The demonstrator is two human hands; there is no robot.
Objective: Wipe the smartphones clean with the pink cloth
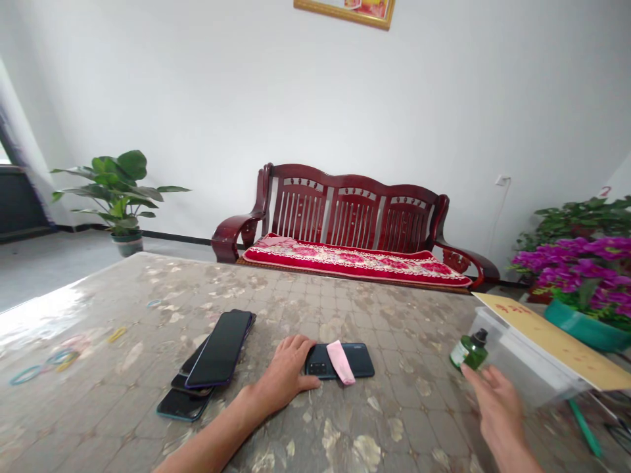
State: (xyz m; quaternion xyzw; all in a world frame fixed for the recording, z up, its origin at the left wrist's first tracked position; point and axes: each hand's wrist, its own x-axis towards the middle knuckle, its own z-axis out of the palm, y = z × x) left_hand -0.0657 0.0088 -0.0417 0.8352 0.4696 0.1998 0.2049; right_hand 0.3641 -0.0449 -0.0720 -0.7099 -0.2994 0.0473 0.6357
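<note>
A dark blue smartphone [363, 360] lies back up on the table, its camera block toward the left. Across its back rests a folded pink cloth [341, 362]. My left hand [290, 363] grips the phone's left end, fingers at the far edge and thumb at the near edge. Over on the right, a small green bottle [474, 355] with a black pump top and a pale label stands on the table. My right hand [497, 402], slightly blurred, is just in front of it, thumb and fingers apart, fingertips close to its base; contact is unclear.
Several stacked phones [219, 348] lie left of my left arm. Rubber bands [62, 357] are scattered at the far left. A clear plastic box [520, 361] with a yellow envelope [557, 338] on top stands at right, near purple flowers [586, 269]. A wooden bench [352, 207] stands beyond the table.
</note>
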